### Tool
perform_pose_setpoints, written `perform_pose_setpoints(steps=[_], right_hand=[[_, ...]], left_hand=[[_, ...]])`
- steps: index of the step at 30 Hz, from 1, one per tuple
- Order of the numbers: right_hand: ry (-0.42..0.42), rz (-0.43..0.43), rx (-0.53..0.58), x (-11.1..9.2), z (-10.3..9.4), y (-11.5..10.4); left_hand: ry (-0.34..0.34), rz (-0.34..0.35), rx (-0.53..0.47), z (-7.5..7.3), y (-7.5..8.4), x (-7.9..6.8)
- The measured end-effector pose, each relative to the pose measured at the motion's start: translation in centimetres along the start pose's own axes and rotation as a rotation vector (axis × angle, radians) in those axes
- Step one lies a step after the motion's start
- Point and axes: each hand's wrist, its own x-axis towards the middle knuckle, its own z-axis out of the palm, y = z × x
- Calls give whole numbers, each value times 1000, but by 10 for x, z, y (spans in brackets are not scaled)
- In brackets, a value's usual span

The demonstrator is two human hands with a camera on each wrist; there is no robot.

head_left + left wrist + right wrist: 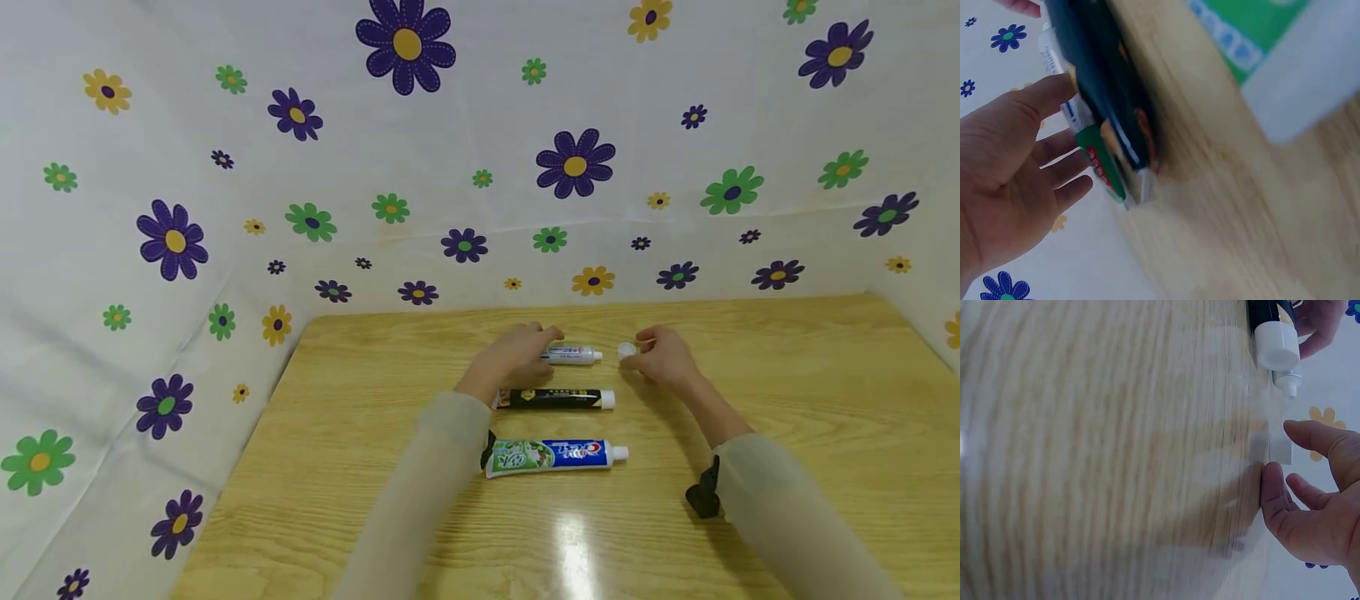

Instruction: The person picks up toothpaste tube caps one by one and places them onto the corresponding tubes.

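- The work is centring on the white tube [573, 356], which is lying farthest back of three on the worktop [352, 392], its bare nozzle [597, 356] pointing toward the white cap [626, 351] just beside it.
- Handling the cap well is probably calling for a light pinch, thumb and fingertip pressing opposite sides so that it isn't tipping or rolling.
- Steadying the tube is likely needing only gentle pressure, since squeezing hard is risking pushing contents out.
- The left hand [513, 354] is gripping the tube from above, thumb on its near side, fingers beyond.
- The right hand [666, 360] is holding thumb and fingers slightly parted about the cap; whether they are pinching it or only touching, I cannot tell.
- The black tube [555, 399] is lying nearer, the green-and-blue tube [551, 456] nearest.
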Motion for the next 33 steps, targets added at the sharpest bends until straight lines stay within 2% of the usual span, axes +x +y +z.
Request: perform_pose_setpoints(steps=[6, 15, 24, 30, 33], right_hand=[[-15, -14, -15, 2, 1, 0], [10, -42, -69, 5, 9, 3], [21, -98, -85, -2, 7, 6], [5, -157, -40, -2, 5, 9], [-12, -170, -9, -3, -1, 10]], left_hand=[[2, -23, 96, 2, 6, 5], [-1, -40, 130, 5, 4, 8], [0, -37, 240, 8, 19, 18], [4, -125, 221, 10, 19, 16], [45, -136, 167, 7, 17, 16]])
